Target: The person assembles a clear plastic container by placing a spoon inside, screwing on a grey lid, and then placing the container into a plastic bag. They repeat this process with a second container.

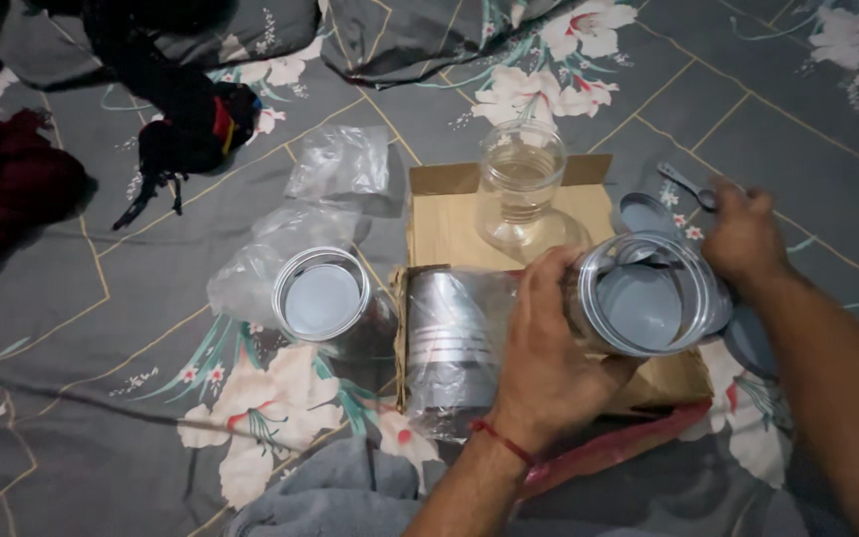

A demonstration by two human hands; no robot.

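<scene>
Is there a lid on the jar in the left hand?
No, the clear jar held by the left hand shows an open mouth.

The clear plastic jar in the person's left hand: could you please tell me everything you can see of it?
The clear plastic jar is round, wide-mouthed and lidless, tipped on its side so the open mouth faces the camera. It looks empty, with a thick ringed rim. The left hand wraps around its left side, holding it above the brown cardboard box. The right hand lies just behind its right edge; contact there cannot be told.
</scene>
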